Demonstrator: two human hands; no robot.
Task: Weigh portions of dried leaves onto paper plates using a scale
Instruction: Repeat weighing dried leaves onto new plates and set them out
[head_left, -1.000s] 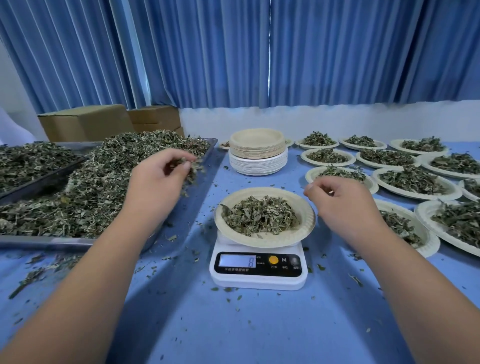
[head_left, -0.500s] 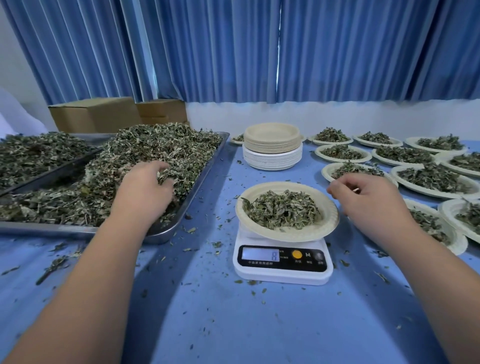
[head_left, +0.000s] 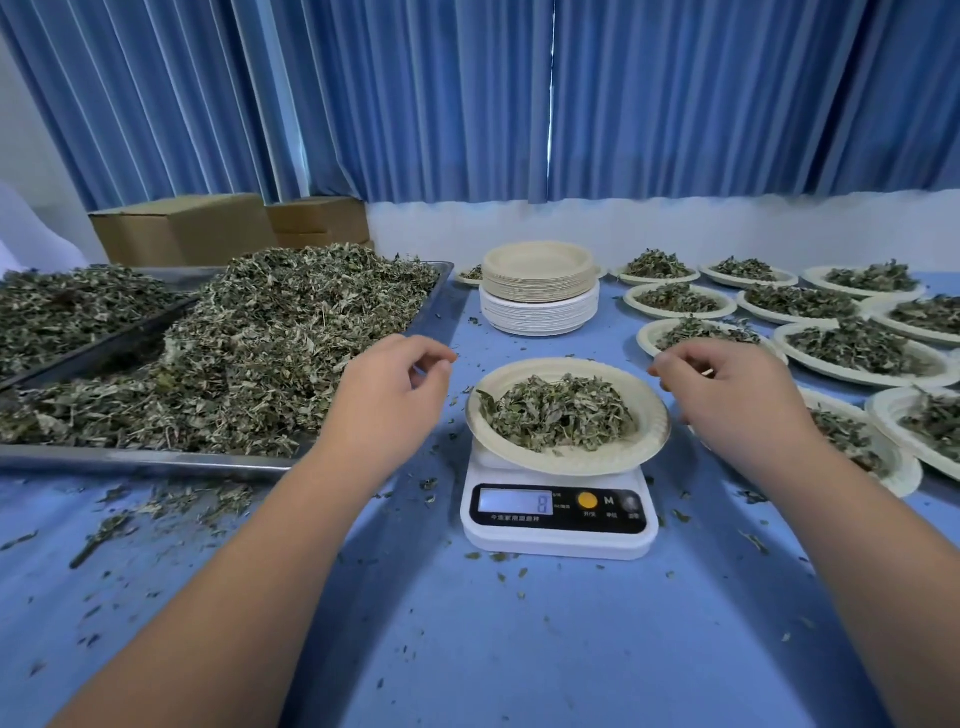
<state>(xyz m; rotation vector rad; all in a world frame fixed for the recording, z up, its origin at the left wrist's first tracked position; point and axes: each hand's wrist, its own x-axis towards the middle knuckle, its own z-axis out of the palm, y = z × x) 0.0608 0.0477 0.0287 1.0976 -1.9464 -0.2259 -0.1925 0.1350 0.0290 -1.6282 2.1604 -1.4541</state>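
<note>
A white digital scale (head_left: 558, 519) stands in the middle of the blue table, its display reading 8. On it sits a paper plate (head_left: 571, 462) holding a heap of dried leaves (head_left: 558, 413). My left hand (head_left: 387, 395) hovers just left of the plate, fingers loosely curled, with nothing visible in it. My right hand (head_left: 732, 389) hovers at the plate's right rim, fingers also loosely curled and holding nothing I can see. A metal tray (head_left: 156, 460) piled with loose dried leaves (head_left: 291, 338) lies to the left.
A second tray of leaves (head_left: 67, 306) sits at the far left. A stack of unused paper plates (head_left: 540, 291) stands behind the scale. Several filled plates (head_left: 857, 348) cover the right side. Cardboard boxes (head_left: 182, 228) stand at the back left. Leaf crumbs litter the table.
My left hand has come out of the leaf pile on the tray and moved right, up to the plate on the scale. My right hand stays beside the plate.
</note>
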